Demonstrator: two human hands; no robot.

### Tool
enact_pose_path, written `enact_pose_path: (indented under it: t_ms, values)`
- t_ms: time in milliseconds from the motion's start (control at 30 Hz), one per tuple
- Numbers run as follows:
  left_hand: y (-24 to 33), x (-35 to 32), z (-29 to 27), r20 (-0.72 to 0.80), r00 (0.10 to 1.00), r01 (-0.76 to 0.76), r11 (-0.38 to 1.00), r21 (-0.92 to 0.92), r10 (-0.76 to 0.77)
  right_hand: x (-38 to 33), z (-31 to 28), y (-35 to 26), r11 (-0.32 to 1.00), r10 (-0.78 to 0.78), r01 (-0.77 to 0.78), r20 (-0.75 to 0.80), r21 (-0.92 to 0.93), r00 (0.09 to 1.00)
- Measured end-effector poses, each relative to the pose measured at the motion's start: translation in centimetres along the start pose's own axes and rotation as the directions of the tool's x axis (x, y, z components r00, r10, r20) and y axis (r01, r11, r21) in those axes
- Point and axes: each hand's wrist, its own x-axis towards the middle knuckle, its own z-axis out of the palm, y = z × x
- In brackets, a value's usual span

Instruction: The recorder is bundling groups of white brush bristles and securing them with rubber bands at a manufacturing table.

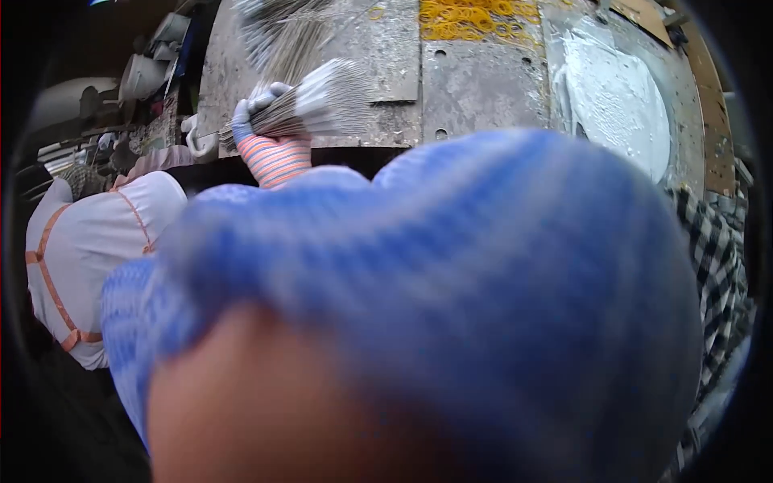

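My left hand (pixel 268 113), in a light grey-blue glove with an orange-striped cuff, is wrapped round a bundle of thin sticks (pixel 326 105). Their white ends fan out to the right, over the front part of the worktable (pixel 483 80). Behind it lie more fanned thin sticks (pixel 294 48) with pale ends. Close to the camera, blurred blue-and-white cloth (pixel 483 282) covers much of the view, with a patch of blurred bare skin below it. My right hand cannot be made out.
Yellow rubber bands (pixel 479 20) lie in a heap at the table's back. A white, wet-looking mass (pixel 616 101) spreads on the right. White buckets (pixel 143 78) stand far left, above white cloth with orange straps (pixel 105 233). Checked black-and-white cloth (pixel 713 274) hangs at right.
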Motion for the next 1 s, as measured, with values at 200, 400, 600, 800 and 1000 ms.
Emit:
enact_pose_path:
  t_ms: [200,400,600,800,1000]
  values:
    - [0.4,-0.3,0.0,-0.171,0.984,-0.073,0.989,-0.129,0.051,-7.7,-6.7,20.2,0.971,-0.241,0.238,0.085,0.035,0.967]
    - [0.4,-1.5,1.3,-0.081,0.994,-0.079,0.987,-0.137,0.068,-4.1,-4.8,14.4,0.893,-0.446,0.44,0.064,0.093,0.893]
    - [-1.0,-1.3,4.0,0.144,0.989,-0.028,0.992,-0.125,0.046,-0.5,-2.0,18.4,0.805,-0.579,0.447,0.348,0.391,0.738]
    - [-9.8,-4.3,9.3,0.545,0.835,-0.261,0.823,0.505,-0.07,6.3,15.7,22.9,0.788,-0.289,0.364,-0.223,0.497,0.931]
    - [-17.0,-3.7,5.6,0.804,0.576,-0.773,0.221,0.595,-0.148,4.5,24.4,29.1,0.972,-0.204,0.201,-0.012,-0.118,0.979]
